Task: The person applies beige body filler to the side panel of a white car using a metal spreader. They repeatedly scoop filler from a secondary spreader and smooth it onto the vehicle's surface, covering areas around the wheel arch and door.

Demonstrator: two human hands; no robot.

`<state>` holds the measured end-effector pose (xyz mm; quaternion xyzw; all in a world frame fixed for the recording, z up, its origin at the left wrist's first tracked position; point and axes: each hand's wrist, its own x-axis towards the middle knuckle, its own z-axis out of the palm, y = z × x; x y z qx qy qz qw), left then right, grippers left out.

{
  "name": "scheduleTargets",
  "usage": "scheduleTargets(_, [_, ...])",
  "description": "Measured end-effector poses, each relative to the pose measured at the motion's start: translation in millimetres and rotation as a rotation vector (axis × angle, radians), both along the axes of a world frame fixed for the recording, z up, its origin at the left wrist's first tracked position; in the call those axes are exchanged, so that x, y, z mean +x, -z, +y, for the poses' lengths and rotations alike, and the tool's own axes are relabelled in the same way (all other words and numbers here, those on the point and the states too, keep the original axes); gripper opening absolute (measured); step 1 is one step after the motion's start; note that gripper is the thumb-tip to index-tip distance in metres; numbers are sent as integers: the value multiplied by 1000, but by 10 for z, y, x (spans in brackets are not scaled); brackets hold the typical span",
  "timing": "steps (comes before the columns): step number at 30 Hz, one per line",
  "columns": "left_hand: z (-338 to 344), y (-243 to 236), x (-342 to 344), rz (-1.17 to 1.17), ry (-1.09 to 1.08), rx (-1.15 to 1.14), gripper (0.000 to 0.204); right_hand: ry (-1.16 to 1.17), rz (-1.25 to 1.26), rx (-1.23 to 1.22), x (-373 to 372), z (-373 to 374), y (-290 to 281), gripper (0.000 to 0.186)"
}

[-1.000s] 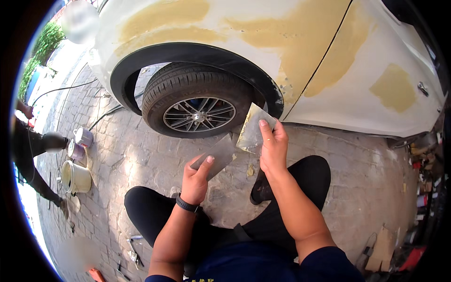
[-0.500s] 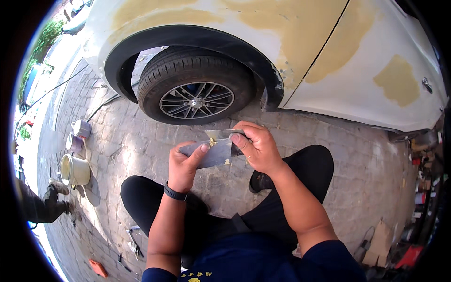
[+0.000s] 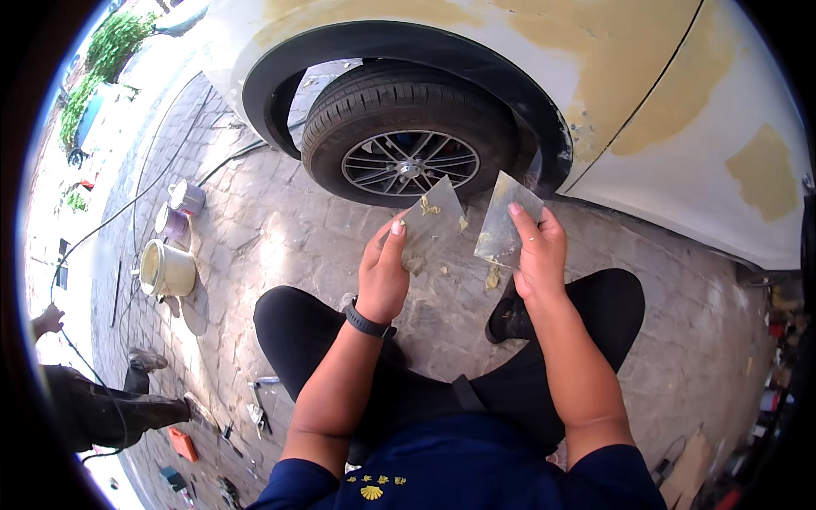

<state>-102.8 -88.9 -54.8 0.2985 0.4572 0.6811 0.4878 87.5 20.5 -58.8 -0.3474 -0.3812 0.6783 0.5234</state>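
Note:
My left hand (image 3: pixel 384 274) grips a flat metal putty spreader (image 3: pixel 436 223) by its lower left side, thumb on top. Crumbs of yellowish putty cling to its face and right edge. In my right hand (image 3: pixel 541 249) is a second grey putty spreader (image 3: pixel 507 223), pinched between thumb and fingers at its right side. A lump of putty (image 3: pixel 493 275) shows at its lower edge. The two blades are apart, with a narrow gap between them, above the paving and just in front of the car wheel (image 3: pixel 410 168).
A white car body (image 3: pixel 680 195) with tan filler patches (image 3: pixel 763 170) spans the far side. To the left stand a cream bucket (image 3: pixel 167 270) and two smaller pails (image 3: pixel 186 198). Another person's legs (image 3: pixel 119 408) are at the far left. Tools (image 3: pixel 257 414) and an orange item (image 3: pixel 182 444) lie on the paving.
The two spreaders, overlapping before, have come apart and tilted, the left one turned upward. The view has shifted, so the wheel sits further right and more of the other person shows.

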Motion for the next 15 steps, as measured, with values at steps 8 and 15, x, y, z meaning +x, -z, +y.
scheduleTargets(8, [-5,62,32,-5,55,19,50,-7,-4,70,-33,-10,58,19])
scheduleTargets(15, [-27,67,37,-46,43,37,48,-11,-32,63,-69,-21,94,18])
